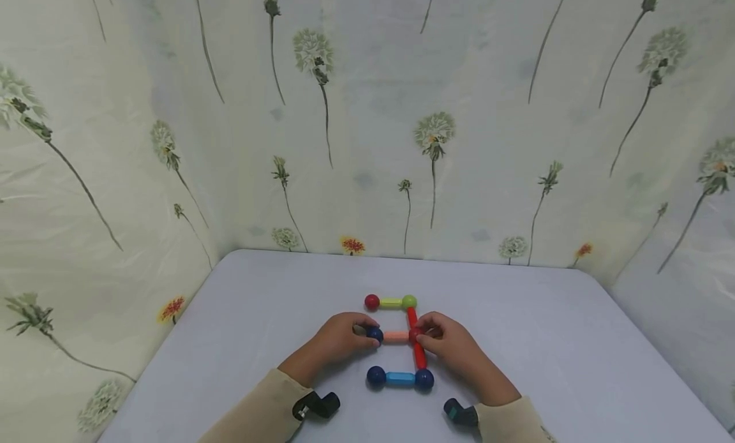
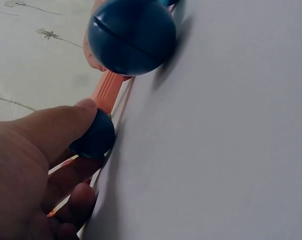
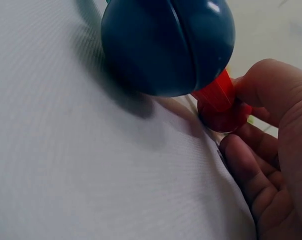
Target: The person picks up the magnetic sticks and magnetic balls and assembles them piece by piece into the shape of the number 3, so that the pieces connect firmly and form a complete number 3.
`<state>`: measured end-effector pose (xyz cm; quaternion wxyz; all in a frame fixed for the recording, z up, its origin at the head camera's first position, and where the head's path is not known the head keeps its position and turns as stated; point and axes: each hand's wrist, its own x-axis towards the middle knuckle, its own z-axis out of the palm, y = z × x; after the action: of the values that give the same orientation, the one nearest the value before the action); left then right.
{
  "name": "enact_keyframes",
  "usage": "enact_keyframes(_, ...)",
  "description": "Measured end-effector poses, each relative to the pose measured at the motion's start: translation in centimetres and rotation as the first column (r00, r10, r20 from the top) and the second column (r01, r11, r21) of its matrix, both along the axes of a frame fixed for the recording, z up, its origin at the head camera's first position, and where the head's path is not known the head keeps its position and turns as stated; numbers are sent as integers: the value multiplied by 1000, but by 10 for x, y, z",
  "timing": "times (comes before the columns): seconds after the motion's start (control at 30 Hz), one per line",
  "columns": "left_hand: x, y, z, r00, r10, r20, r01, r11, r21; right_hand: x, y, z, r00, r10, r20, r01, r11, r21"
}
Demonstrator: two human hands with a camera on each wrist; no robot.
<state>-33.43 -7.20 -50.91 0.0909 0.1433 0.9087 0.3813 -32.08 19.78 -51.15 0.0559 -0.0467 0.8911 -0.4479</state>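
Observation:
On the white table lies a joined figure of balls and rods. My left hand [image 1: 344, 336] pinches the dark blue ball [image 2: 97, 136] at the left end of the salmon rod [image 1: 396, 337]. At that rod's right end, the fingers of my right hand [image 1: 450, 342] hold the red ball [image 3: 223, 116] between thumb and fingers. Red rods [image 1: 420, 357] run from this ball toward the front and the back. Behind, a yellow-green rod [image 1: 391, 302] joins a red ball [image 1: 372, 302] to a green ball [image 1: 409, 301]. In front, a light blue rod [image 1: 400, 379] links two dark blue balls [image 1: 376, 376].
The white table [image 1: 275, 290] has rounded far corners. A cloth [image 1: 367, 194] printed with dandelions hangs behind it and at the sides. Black wrist-worn devices [image 1: 318, 406] sit at both sleeve cuffs, close to the front blue balls.

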Motion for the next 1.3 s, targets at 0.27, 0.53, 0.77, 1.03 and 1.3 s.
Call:
enact_keyframes(0.27, 3, -5, 2, 1000, -11, 16, 11, 1000, 1, 1, -2, -2, 1000, 4, 7, -4, 1000, 5)
enact_keyframes(0.53, 6, -14, 11, 994, 26, 103, -34, 997, 73, 1, -1, 0, 1000, -10, -26, 11, 1000, 26)
enact_keyframes(0.77, 17, -28, 31, 997, 43, -58, -49, 993, -110, 7, -5, 36, 983, 51, -178, -13, 977, 211)
enact_keyframes(1.03, 21, -59, 63, 759, -458, -463, -110, 611, -784, -17, 18, 89, 801, 540, -259, -15, 450, 893)
enact_keyframes(1.3, 25, -74, 57, 719, -563, -408, -90, 506, -858, -27, 29, 85, 719, 672, -178, -7, 262, 965)
